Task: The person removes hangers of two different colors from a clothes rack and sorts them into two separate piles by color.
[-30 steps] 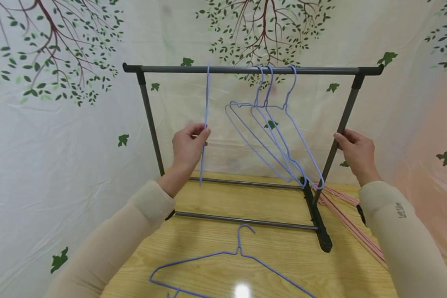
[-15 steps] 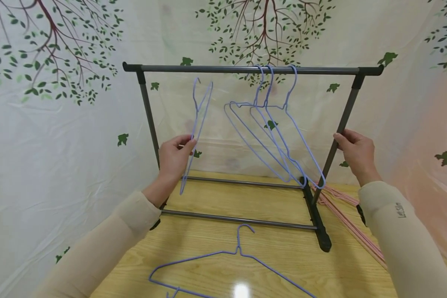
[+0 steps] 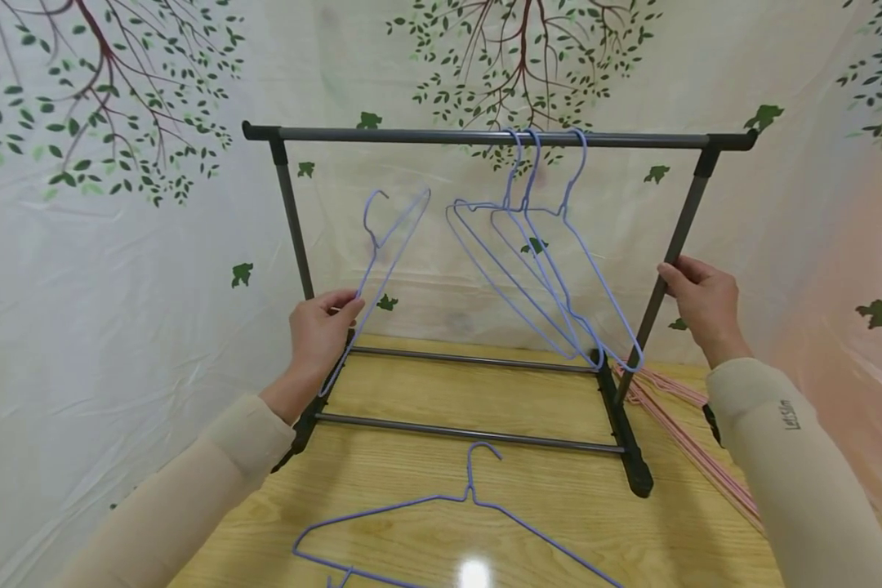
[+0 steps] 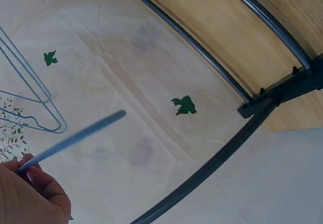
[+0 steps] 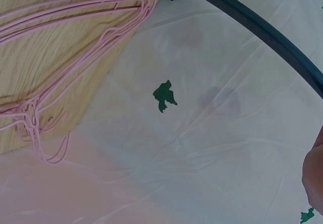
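My left hand (image 3: 322, 331) pinches a blue wire hanger (image 3: 399, 251) by one side, below the rack's top bar and near its left post. The hanger's hook is off the bar, and in the left wrist view the hanger (image 4: 75, 137) appears nearly edge-on. With thumb and fingers, my right hand (image 3: 704, 304) grips the right post of the black garment rack (image 3: 412, 136). Three blue hangers (image 3: 551, 269) hang from the bar, right of its middle. Another blue hanger (image 3: 471, 488) lies on the table in front, partly cut off by the frame's lower edge.
A stack of pink hangers (image 5: 75, 67) lies on the wooden table (image 3: 448, 400) to the right, beside the rack's foot (image 3: 635, 469). Behind the rack stands a pale curtain (image 3: 154, 327) printed with trees and leaves. Two lower rails join the rack's feet.
The left hand has lowered its hanger from the bar's height and moved it left, turning it from edge-on to more side-on. The right hand keeps its grip on the post.
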Demonstrator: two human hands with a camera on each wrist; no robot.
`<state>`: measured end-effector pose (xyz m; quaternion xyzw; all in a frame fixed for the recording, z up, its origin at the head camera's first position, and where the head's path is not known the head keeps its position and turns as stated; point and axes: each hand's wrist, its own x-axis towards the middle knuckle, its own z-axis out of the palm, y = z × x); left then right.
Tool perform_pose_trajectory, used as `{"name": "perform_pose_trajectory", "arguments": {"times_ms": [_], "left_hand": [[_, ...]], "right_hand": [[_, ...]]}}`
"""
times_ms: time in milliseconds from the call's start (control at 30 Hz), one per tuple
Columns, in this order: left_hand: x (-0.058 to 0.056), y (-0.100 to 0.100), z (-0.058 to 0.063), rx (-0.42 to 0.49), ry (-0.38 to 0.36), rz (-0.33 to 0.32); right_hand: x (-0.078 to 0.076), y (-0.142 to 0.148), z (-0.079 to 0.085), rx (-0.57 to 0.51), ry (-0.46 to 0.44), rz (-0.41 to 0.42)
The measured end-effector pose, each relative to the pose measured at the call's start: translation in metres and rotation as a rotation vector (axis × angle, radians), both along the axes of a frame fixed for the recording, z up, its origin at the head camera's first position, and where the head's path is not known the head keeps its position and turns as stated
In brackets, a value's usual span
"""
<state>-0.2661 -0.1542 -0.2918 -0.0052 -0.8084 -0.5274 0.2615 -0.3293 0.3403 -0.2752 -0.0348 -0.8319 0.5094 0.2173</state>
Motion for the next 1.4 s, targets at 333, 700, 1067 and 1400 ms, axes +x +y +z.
{"name": "perform_pose_trajectory", "arguments": {"times_ms": [333, 700, 1067, 1400], "left_hand": [[-0.002, -0.012, -0.016, -0.025, 0.052, 0.032], [-0.003, -0.026, -0.027, -0.041, 0.123, 0.104], [0.001, -0.041, -0.04, -0.096, 0.074, 0.097], [0.006, -0.035, -0.058, -0.169, 0.014, -0.025]], "right_hand": [[-0.003, 0.003, -0.002, -0.006, 0.005, 0.003], [-0.002, 0.003, -0.002, -0.009, 0.007, 0.004], [-0.003, 0.004, -0.002, -0.02, 0.017, 0.01], [-0.003, 0.005, -0.003, -0.016, 0.01, 0.016]]}}
